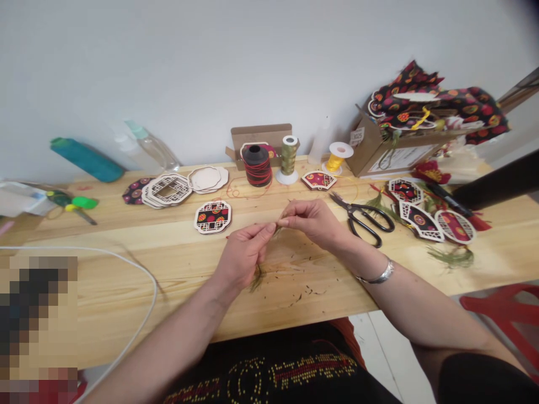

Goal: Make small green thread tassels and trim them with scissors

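Observation:
My left hand is closed in a pinch on an olive-green thread tassel, whose loose strands hang below the fingers. Thumb and fingers of my right hand meet the left fingertips and pinch the same threads; the exact spot between the fingertips is too small to make out. To the left of the hands lies an octagonal fabric pendant with a white lattice frame. Black-handled scissors rest open to the right of my right hand. Dark thread scraps are scattered on the wood below.
Along the back stand a spool of red cord, a green spool and a yellow spool. A cardboard box of patterned fabric is at right, near finished pendants. Stacked frames lie left; a white cable crosses the table.

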`<state>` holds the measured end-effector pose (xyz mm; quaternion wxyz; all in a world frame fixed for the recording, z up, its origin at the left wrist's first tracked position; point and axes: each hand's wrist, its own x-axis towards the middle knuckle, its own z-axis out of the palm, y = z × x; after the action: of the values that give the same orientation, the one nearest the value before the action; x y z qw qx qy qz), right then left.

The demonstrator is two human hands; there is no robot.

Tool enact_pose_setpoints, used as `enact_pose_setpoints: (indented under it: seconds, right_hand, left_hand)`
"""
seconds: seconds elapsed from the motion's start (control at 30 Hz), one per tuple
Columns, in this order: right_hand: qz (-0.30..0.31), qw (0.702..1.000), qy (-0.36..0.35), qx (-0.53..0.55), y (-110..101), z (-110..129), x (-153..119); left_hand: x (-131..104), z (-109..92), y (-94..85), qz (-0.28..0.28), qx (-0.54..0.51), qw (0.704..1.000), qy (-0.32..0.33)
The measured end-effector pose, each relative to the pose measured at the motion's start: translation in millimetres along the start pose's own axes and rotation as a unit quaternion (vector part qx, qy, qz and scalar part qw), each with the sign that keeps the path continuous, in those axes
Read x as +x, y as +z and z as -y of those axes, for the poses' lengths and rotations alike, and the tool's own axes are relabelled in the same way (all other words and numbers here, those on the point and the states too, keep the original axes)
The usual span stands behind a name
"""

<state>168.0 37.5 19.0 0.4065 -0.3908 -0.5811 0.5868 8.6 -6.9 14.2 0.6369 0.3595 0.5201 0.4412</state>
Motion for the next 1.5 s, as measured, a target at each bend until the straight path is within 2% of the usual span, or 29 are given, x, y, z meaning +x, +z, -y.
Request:
enact_pose_setpoints:
  seconds: [0.33, 1.13, 1.33, 1.4, 1.5]
  right_hand:
    - [0.01, 0.999, -0.018, 0.028, -0.3, -3.9, 0.7]
    - [0.036, 0.999, -0.041, 0.005, -1.6, -4.2, 1.0]
    - [0.039, 0.999, -0.038, 0.001, -1.4, -0.9, 0.4]
    - [0.042, 0.998, -0.037, 0.008, -1.4, 0.1, 0.1]
    - [0.048, 0.998, -0.04, 0.013, -1.2, 0.6, -0.3]
  left_hand:
    - [0.6, -6.3, -1.9, 0.045, -0.053, 0.995, -0.068]
    - [2.1, -3.6, -3.6, 0.081, -0.073, 0.989, -0.097]
    - [1.7, -3.5, -1.8, 0.056, -0.03, 0.996, -0.065]
    - [1.4, -2.6, -1.4, 0.043, -0.004, 0.999, -0.031]
    - [1.3, -0.3, -2.0, 0.047, 0.024, 0.997, 0.056]
